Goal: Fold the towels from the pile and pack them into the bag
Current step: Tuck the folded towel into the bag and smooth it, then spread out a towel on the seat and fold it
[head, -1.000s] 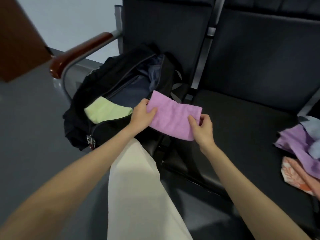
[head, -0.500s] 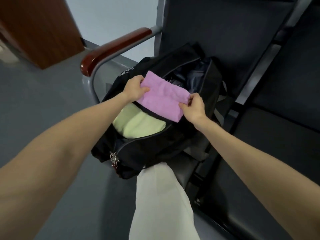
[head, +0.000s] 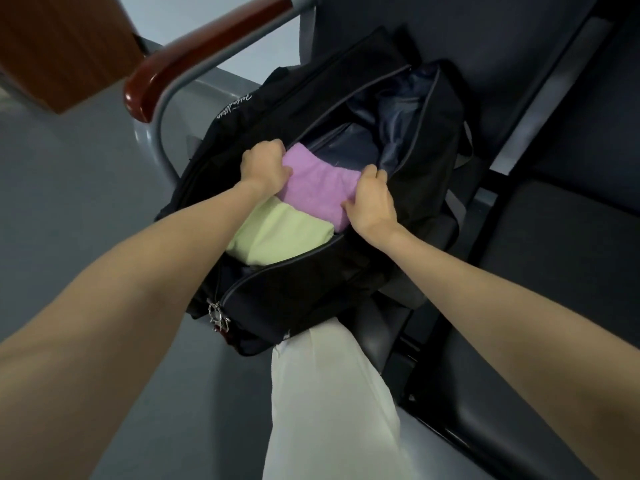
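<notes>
Both hands have carried the folded purple towel [head: 318,187] down from above the opening into the black bag [head: 304,289], where it now lies partly on the one green towel [head: 280,235]; two towels show. Left hand [head: 265,166] and right hand [head: 372,202] each grip an end with curled fingers. White script on the bag's far side is unreadable.

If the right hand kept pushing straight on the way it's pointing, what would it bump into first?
Probably the bag's dark lining. The right hand grips the purple towel and points down into the open bag; depth is hard to judge.
</notes>
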{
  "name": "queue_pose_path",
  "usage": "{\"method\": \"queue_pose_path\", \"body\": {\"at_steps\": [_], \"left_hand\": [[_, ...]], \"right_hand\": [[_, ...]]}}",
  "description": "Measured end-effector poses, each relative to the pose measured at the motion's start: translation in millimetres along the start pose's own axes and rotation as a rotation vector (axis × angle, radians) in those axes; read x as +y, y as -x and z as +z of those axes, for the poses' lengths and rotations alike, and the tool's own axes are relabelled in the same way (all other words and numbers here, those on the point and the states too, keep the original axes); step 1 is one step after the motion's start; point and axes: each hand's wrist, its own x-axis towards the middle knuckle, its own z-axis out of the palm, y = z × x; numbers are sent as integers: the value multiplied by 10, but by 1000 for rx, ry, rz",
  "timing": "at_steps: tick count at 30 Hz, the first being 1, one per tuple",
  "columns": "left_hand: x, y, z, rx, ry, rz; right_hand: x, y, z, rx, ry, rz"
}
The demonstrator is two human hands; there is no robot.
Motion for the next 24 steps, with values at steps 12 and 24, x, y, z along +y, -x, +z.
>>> {"method": "queue_pose_path", "body": {"at_steps": [12, 24], "left_hand": [[1268, 524, -283, 13, -11, 338], [4009, 2102, 460, -262, 194, 838]], "right_hand": [[988, 822, -1364, 183, 106, 49], [3116, 2972, -2795, 440, 131, 485]]}}
